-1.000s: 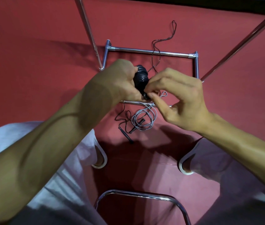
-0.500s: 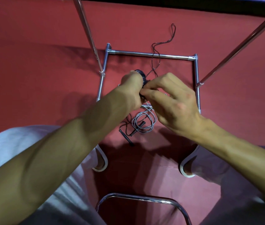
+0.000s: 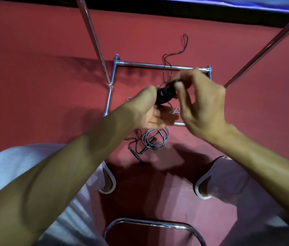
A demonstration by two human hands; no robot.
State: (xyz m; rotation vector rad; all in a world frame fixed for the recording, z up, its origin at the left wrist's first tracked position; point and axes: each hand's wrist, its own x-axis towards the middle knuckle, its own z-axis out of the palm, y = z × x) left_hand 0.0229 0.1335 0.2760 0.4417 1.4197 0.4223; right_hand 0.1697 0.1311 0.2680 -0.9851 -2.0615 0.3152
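A small black ribbed object (image 3: 165, 94) is held in the air between both hands, above the red floor. My left hand (image 3: 147, 110) grips its lower end, fingers curled under it. Its upper end is pinched by the thumb and fingers of my right hand (image 3: 198, 102). A thin black cord (image 3: 168, 57) runs from the object up across the floor. Below the hands a coil of grey cable (image 3: 156, 138) lies on the floor with a black cord and plug (image 3: 136, 155) beside it.
A chrome tube frame (image 3: 157, 65) lies on the red floor under the hands, with two slanted chrome legs (image 3: 94, 39) rising to the upper left and upper right. Another chrome bar (image 3: 150, 223) curves at the bottom. My knees and two shoes (image 3: 110, 185) flank the floor gap.
Both hands have drifted slightly right and up with the black object. My right hand has shifted its pinch to the object's upper end, and my left hand has turned palm-up beneath it.
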